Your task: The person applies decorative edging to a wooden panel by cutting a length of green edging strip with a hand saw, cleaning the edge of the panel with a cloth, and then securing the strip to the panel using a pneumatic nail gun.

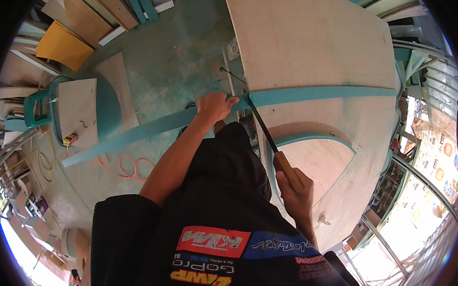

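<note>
My left hand [217, 106] is closed around a long teal strip [157, 127], just left of the pale wooden panel. The strip slants down to the left over the floor. At the panel's edge it meets a teal length [319, 93] lying across the panel; I cannot tell whether they are one piece. My right hand [296, 188] grips the wooden handle of what looks like a handsaw [263, 125], its narrow dark blade seen nearly edge-on. The blade's upper end crosses the teal strip at the panel's edge, a little right of my left hand.
The large wooden panel [311, 37] fills the right side, with a teal-edged curved piece [317, 164] on it. A thin dark rod [232, 74] juts past its left edge. A teal stool [37, 109], a pale board [78, 111] and an orange cord [130, 167] are at left.
</note>
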Action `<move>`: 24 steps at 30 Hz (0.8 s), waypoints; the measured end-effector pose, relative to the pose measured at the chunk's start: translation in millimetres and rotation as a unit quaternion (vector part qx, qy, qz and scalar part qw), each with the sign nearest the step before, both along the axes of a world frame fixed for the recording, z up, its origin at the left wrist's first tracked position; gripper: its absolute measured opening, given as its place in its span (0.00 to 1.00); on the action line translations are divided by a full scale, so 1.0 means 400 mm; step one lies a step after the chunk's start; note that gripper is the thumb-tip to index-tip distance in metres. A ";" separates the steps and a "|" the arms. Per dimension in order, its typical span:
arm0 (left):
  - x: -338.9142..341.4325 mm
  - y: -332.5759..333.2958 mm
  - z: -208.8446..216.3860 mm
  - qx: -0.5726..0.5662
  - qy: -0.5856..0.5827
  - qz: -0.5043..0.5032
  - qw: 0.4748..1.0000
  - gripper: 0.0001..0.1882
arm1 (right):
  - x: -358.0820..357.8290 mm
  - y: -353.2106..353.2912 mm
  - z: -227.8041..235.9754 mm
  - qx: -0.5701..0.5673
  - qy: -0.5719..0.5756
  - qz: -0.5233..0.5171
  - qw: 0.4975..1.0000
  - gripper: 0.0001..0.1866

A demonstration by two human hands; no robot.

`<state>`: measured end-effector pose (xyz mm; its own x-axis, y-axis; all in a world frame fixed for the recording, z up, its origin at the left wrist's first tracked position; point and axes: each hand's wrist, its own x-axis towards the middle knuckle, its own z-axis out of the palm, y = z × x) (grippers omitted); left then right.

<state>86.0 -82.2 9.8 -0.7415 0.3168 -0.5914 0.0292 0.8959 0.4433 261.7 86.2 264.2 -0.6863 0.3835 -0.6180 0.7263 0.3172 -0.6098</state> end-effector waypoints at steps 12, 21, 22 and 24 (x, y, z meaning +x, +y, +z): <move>-0.017 0.008 0.010 0.002 0.033 -0.004 0.999 0.38 | 0.006 0.012 -0.200 0.016 0.064 -0.004 0.998 0.13; -0.020 0.047 0.048 0.020 0.036 -0.017 0.999 0.38 | -0.031 -0.019 -0.402 0.133 0.181 0.019 0.974 0.13; -0.025 0.035 0.048 0.014 0.035 -0.018 0.999 0.38 | -0.051 -0.025 -0.405 0.109 0.181 0.012 0.977 0.13; -0.034 0.023 0.052 0.007 0.035 -0.025 0.999 0.39 | -0.071 -0.024 -0.392 0.066 0.179 -0.006 0.982 0.13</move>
<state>72.3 -73.1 30.6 -0.7643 0.3616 -0.5340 0.1046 0.8866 0.4506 233.4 76.7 107.3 -0.8452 0.4532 -0.2832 0.4778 0.4032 -0.7805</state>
